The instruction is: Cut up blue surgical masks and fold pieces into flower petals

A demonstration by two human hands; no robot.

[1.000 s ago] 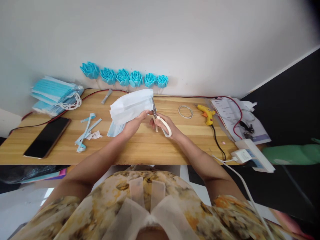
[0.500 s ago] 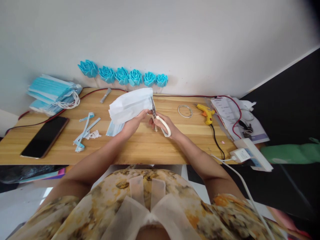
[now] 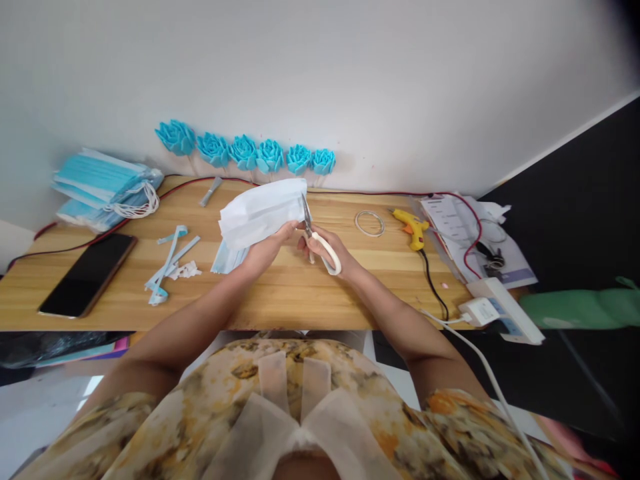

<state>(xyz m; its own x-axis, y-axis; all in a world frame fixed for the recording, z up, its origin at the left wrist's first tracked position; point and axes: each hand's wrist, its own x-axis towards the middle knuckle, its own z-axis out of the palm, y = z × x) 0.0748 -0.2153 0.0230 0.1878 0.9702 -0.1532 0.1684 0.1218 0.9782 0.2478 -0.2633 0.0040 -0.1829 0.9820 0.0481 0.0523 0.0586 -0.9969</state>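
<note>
My left hand (image 3: 267,248) pinches the lower edge of a white face mask (image 3: 260,212) and holds it up above the wooden table (image 3: 280,293). My right hand (image 3: 327,250) grips white-handled scissors (image 3: 317,239), their blades pointing up along the mask's right edge. A blue mask piece (image 3: 223,259) lies on the table under my left hand. Cut blue strips (image 3: 170,263) lie further left.
A stack of blue masks (image 3: 103,187) and a black phone (image 3: 87,273) lie at the left. Several blue mask roses (image 3: 245,151) lean on the wall. A white ring (image 3: 371,223), a yellow glue gun (image 3: 413,228), papers (image 3: 467,233) and a power strip (image 3: 500,303) sit at the right.
The scissor blades have crept slightly up along the mask's right edge. Both hands stay where they were; the view has shifted a little.
</note>
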